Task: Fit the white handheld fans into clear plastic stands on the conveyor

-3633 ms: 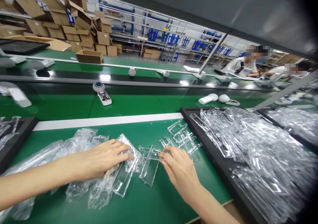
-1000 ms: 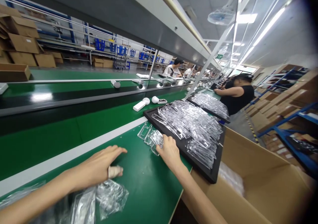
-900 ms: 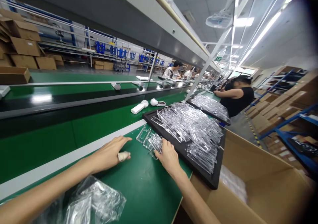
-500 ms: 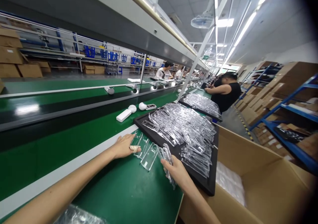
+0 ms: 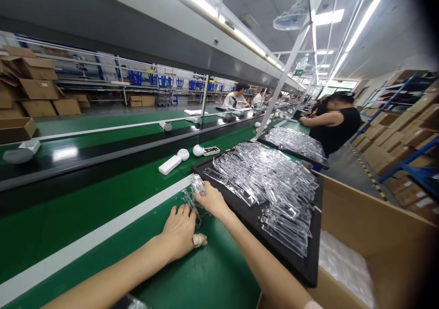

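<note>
My left hand (image 5: 181, 232) lies palm down on the green work surface (image 5: 219, 268), fingers spread and a wrap on the thumb. Its fingertips are next to some clear plastic pieces (image 5: 188, 198). Beyond it, my right hand (image 5: 210, 197) is closed on a bundle of clear plastic pieces (image 5: 197, 184), near the white strip. To the right, a black tray (image 5: 310, 265) bears a large heap of similar clear pieces (image 5: 264, 176).
White handheld devices (image 5: 170, 165) rest beyond the hands. A second tray of clear pieces (image 5: 295, 142) stands farther back. An open cardboard box (image 5: 404, 254) is at the right. A person in black (image 5: 338, 128) works farther along the line.
My right hand has moved up and left with the bundle, to where the loose pieces lay. My left hand has shifted slightly nearer. The view has turned a little left.
</note>
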Available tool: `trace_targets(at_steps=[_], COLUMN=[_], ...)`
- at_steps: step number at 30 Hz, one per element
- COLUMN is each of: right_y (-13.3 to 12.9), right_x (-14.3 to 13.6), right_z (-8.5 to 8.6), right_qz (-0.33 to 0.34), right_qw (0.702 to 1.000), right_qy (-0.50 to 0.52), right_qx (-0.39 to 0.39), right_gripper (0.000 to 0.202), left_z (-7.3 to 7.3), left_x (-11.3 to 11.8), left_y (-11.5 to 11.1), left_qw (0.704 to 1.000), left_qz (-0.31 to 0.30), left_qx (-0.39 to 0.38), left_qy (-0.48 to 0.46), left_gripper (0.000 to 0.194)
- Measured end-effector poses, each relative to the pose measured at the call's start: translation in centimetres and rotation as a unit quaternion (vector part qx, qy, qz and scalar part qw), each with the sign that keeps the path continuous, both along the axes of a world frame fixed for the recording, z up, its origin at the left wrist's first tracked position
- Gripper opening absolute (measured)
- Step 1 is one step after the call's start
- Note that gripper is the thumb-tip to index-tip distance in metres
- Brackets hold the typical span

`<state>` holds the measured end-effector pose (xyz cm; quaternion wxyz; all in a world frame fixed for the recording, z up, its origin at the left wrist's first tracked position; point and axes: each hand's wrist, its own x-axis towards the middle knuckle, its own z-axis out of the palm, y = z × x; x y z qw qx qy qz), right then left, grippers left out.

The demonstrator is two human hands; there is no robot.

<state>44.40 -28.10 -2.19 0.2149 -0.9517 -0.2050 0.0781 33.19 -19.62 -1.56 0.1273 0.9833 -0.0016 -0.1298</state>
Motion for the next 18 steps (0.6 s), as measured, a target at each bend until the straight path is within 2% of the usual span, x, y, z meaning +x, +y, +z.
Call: trace_targets(at_steps=[3,6,10,12,15,18], right_y=[0.1,0.0,0.1,0.1,-0.3,-1.0], right_x=[0.3,0.2,0.1,0.1,0.6,1.3], right_z=[0.2,-0.2,-0.9,-1.1,-1.3,-1.4], right_qz=[0.008,0.016,0.029,0.041,0.056,0.071], right_qw=[0.997,0.99,0.981,0.978,0.975,0.973], right_qy=[-0.064,-0.119,-0.161,-0.174,-0.183,-0.191], right_qx=[-0.044,-0.073,-0.104,-0.112,-0.114,-0.107], right_gripper=[0.051,0.056,0.054,0.054,0.055,0.054], left_z=[-0.5,-0.9,-1.3,-1.4,-1.7,-1.6], left_x=[2.0,2.9,2.1,1.6,1.3,1.4], left_y=[-0.2,0.5,2.7,3.5,3.6,3.3], left_qw=[0.999,0.999,0.994,0.993,0.994,0.993], left_qz=[0.015,0.032,0.006,0.009,0.027,0.021], left_qx=[0.01,-0.021,-0.098,-0.11,-0.106,-0.107], left_qy=[-0.031,-0.038,-0.055,-0.04,-0.023,-0.053], left_gripper=[0.081,0.083,0.077,0.081,0.094,0.092])
